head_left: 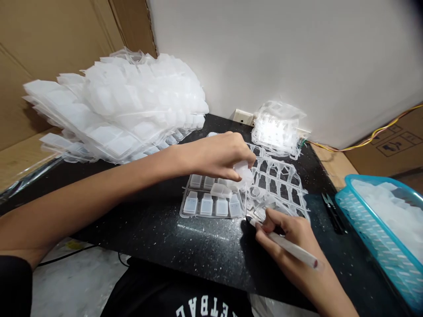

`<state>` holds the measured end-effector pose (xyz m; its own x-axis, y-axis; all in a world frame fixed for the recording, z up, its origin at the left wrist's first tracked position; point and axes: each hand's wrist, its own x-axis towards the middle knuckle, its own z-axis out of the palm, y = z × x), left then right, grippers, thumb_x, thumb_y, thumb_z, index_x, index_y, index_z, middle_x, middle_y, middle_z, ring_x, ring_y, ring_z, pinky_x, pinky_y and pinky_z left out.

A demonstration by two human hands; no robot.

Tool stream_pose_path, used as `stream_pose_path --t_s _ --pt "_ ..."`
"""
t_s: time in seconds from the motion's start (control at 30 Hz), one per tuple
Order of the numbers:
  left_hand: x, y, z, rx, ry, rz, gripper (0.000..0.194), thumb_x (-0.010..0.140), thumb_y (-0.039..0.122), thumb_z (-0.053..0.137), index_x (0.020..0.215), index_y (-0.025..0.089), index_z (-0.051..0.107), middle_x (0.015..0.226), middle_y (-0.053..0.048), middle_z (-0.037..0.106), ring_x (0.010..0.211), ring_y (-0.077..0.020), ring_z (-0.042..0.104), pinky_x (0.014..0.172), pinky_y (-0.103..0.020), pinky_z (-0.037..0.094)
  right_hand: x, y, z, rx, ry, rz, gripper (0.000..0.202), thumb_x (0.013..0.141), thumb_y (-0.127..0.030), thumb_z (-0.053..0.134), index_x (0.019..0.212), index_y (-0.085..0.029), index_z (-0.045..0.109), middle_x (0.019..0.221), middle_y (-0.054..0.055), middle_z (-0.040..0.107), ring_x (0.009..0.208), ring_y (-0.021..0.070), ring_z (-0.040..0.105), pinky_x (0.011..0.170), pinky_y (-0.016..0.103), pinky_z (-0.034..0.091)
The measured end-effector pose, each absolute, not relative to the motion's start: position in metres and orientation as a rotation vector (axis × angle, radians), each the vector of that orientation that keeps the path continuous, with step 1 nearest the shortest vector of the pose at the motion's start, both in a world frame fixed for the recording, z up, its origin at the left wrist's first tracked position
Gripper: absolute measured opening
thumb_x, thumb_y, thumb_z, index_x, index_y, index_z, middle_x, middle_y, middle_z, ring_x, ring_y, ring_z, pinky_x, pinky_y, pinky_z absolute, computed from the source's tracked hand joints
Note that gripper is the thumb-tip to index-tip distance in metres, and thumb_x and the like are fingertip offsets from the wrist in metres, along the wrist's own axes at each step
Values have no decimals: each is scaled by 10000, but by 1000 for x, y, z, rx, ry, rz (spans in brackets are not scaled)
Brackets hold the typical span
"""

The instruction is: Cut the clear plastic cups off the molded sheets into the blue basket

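My left hand (228, 156) reaches across from the left, its thumb and fingers closed on small white translucent plastic pieces (243, 176). Below it lies a moulded plastic frame (214, 215) with rows of small white box-like parts (206, 205) attached; one loose part (220, 190) rests on top. My right hand (287, 233) grips a pen-shaped tool (294, 249) with a whitish barrel. Its dark tip is down by the lower right corner of that frame. Just beyond, emptied clear frames (280, 185) overlap one another on the black speckled tabletop (205, 246).
A tall pile of white moulded sheets (132, 101) stands at the back left against cardboard (59, 44). More clear frames (277, 127) are stacked by the wall socket (243, 116). On the right are black-handled snips (333, 215) and a blue basket (370, 229) of white pieces.
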<state>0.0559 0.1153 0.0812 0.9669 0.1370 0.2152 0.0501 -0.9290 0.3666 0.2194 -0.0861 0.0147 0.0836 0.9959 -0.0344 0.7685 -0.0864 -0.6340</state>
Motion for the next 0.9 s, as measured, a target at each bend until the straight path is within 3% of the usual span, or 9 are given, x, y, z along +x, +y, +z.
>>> stream_pose_path --t_s 0.13,0.3,0.47,0.63,0.9 --pt "54 106 94 2844 51 301 242 774 -16 648 647 183 594 712 -1 562 703 -153 491 657 -307 336 220 -87 13 -1865 -1775 638 255 883 -251 541 682 -225 385 599 -53 463 537 104 435 527 241 327" --pt "55 94 103 2972 136 258 334 850 -52 464 648 183 588 749 -41 593 775 -177 500 627 -309 325 221 -87 13 -1875 -1813 587 253 890 -244 529 686 -224 381 593 -55 454 538 104 432 532 243 322" --pt "56 105 92 2814 70 352 93 793 105 679 841 184 687 794 -22 654 739 -158 541 671 -296 371 220 -86 13 -1874 -1803 567 254 874 -261 525 666 -223 385 565 -53 460 509 101 423 511 238 323" --pt "60 117 80 2478 285 456 129 736 186 725 857 143 734 546 46 515 501 -85 410 536 -257 292 220 -84 13 -1863 -1800 571 232 839 -256 523 645 -221 400 546 -45 473 493 100 423 486 231 320" --pt "48 145 103 2144 552 858 200 817 279 666 821 83 706 623 5 549 542 -58 421 535 -237 302 219 -86 11 -1843 -1808 569 233 875 -266 525 673 -218 418 568 -50 472 512 97 434 510 231 326"
